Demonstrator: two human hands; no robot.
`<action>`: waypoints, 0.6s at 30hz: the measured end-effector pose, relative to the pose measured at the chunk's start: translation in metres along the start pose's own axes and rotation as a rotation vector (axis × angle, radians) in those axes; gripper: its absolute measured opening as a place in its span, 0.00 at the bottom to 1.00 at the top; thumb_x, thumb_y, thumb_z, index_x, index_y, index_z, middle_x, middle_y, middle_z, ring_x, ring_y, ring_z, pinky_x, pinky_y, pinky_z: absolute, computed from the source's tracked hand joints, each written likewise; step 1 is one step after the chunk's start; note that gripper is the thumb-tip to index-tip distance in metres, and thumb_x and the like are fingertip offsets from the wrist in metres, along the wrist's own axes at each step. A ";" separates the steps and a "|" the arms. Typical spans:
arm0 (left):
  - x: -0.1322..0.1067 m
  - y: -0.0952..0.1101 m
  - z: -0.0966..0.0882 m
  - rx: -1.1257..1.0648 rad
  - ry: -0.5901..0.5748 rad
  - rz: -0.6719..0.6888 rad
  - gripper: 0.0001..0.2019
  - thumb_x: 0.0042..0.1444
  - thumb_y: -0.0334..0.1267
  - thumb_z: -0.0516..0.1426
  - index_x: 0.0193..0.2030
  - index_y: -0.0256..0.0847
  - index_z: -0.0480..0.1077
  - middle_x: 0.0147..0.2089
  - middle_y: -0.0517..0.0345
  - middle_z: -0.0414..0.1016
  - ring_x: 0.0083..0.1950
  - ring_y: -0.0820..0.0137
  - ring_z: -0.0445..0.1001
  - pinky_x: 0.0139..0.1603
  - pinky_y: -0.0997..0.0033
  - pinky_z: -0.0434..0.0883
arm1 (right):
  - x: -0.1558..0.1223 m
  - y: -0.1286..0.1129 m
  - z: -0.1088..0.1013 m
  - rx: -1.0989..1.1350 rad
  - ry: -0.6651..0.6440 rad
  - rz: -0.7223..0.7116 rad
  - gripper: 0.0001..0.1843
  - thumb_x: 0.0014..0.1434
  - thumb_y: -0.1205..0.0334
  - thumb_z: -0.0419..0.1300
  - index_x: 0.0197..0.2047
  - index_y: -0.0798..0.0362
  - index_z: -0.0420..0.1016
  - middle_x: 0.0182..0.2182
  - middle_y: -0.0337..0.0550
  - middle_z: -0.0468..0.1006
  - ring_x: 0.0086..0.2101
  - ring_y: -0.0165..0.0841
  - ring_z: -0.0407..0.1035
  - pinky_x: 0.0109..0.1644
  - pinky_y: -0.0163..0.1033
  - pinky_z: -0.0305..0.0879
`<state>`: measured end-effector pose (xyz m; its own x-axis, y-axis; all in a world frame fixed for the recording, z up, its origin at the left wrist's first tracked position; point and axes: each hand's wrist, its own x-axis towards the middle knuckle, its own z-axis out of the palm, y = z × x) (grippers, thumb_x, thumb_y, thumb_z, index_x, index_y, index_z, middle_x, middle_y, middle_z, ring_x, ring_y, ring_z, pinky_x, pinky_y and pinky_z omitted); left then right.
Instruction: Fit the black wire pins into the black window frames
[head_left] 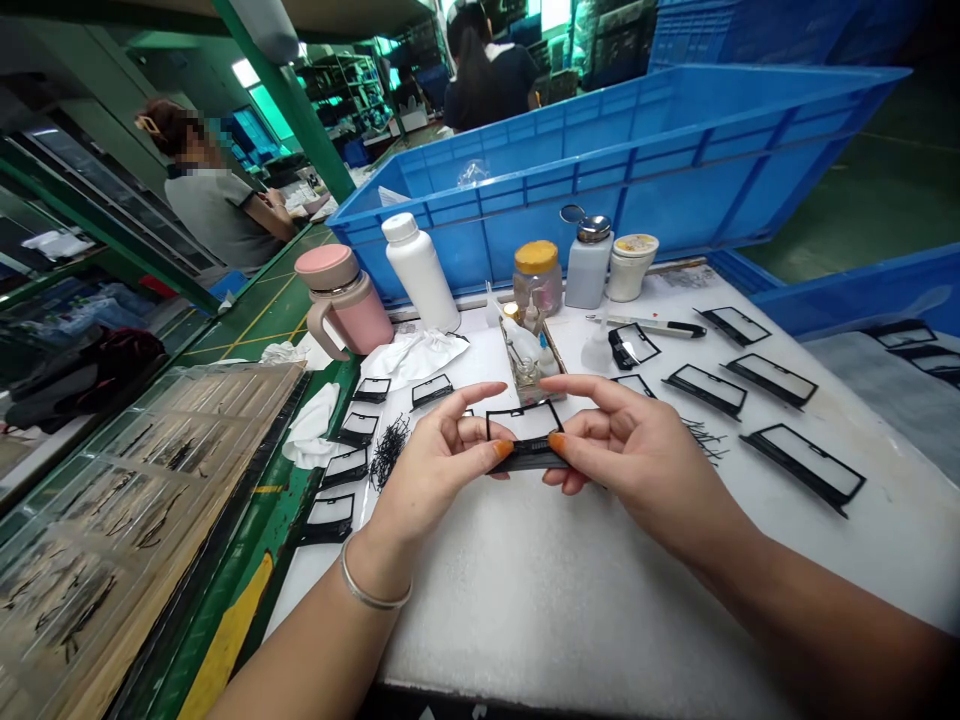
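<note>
Both of my hands hold one black plastic frame (531, 450) above the white tabletop (480, 600). My left hand (442, 450) pinches its left end, thumb on the near bar. My right hand (622, 440) grips the right end the same way, index finger raised over the top corner. The frame has a thin rectangular opening and a thicker ribbed bar toward me. Similar black frames lie in a column to the left (345, 465) and in rows to the right (806, 465). A pile of short black strips (388, 450) lies beside my left hand.
Behind my hands stand a small box of bottles (551, 375), a pink mug (360, 310), a white bottle (424, 275), a jar (537, 280), a pump bottle (589, 270) and a pen (660, 326). A big blue crate (600, 150) backs them. A compartment tray (150, 500) sits left; two people work beyond.
</note>
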<state>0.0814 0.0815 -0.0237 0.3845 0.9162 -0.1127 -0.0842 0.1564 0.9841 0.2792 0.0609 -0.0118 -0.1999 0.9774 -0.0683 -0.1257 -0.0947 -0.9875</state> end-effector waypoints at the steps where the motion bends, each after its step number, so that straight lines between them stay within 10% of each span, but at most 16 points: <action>1: 0.000 0.001 -0.001 -0.003 0.005 0.002 0.27 0.57 0.35 0.62 0.62 0.40 0.61 0.35 0.56 0.74 0.32 0.73 0.72 0.35 0.74 0.72 | 0.001 0.000 -0.001 0.020 -0.007 0.016 0.23 0.58 0.69 0.62 0.57 0.56 0.67 0.23 0.35 0.75 0.26 0.34 0.76 0.30 0.31 0.73; 18: -0.007 0.011 -0.003 -0.006 0.045 0.006 0.23 0.60 0.38 0.58 0.62 0.40 0.63 0.33 0.55 0.76 0.29 0.71 0.76 0.31 0.75 0.75 | 0.005 0.004 -0.006 0.171 -0.010 0.135 0.31 0.56 0.60 0.70 0.60 0.54 0.67 0.26 0.39 0.75 0.28 0.34 0.75 0.28 0.29 0.70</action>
<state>0.0748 0.0781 -0.0122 0.3420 0.9329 -0.1133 -0.0916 0.1531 0.9840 0.2834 0.0666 -0.0165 -0.2360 0.9518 -0.1961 -0.2597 -0.2562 -0.9311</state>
